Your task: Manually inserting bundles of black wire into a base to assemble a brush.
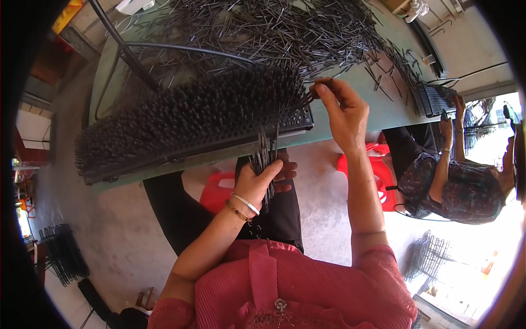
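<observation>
A long black perforated rack (pixel 298 121) lies along the near edge of the table, with thin dark rods (pixel 192 112) standing packed in most of its holes. Bare holes show at its right end. My left hand (pixel 256 183) is wrapped round a bundle of thin dark rods (pixel 265 143), held upright just in front of the rack. Over the rack's right end, my right hand (pixel 346 112) pinches thumb and fingers together on a thin dark rod (pixel 310 97). Whether it holds one rod or more I cannot make out.
A big loose heap of dark rods (pixel 263 33) covers the back of the greenish table (pixel 350 123). A black arm or cable (pixel 189 50) crosses above its left part. At the right another person (pixel 452 181) works at a second rack (pixel 430 100). Red stools (pixel 378 178) stand below.
</observation>
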The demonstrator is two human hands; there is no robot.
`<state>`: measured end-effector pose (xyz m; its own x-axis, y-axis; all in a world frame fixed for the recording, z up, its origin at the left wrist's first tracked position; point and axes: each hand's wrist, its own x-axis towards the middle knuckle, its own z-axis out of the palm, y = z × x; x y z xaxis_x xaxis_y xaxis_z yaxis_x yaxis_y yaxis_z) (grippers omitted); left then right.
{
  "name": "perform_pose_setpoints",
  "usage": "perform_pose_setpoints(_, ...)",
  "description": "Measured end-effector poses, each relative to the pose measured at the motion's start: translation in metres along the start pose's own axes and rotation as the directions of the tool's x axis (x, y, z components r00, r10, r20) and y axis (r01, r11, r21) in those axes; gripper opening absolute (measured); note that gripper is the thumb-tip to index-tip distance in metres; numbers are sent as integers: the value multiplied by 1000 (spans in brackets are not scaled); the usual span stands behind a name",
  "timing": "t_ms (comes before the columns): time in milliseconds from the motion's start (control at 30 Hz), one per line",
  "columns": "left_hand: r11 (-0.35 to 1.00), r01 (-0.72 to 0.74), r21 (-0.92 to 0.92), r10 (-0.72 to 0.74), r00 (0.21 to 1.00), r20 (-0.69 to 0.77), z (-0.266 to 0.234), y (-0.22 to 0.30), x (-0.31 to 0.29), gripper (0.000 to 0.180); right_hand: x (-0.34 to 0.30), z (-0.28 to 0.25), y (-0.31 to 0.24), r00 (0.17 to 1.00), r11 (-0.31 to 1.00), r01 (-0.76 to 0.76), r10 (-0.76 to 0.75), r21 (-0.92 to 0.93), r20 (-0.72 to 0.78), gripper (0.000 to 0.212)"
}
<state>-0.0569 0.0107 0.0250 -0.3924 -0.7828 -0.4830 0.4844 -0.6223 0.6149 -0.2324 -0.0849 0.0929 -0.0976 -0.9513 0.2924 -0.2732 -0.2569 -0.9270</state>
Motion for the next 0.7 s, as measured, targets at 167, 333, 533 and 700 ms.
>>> perform_pose_setpoints(167,1000,15,24,-15,1000,2,-1,0,0,25,9,2,4,990,976,139,-131,-166,58,16)
perform_pose_setpoints(333,1000,19,23,-20,1000,9,-2,-1,0,26,10,4,12,995,992,98,-96,-86,29,15)
perform_pose_setpoints(533,999,18,26,-18,1000,16,-3,0,0,26,9,3,8,981,960,192,-180,-203,79,15)
perform_pose_setpoints(700,999,26,28,-27,999,26,-3,-1,1,26,5,4,10,965,944,243,-213,-222,153,14)
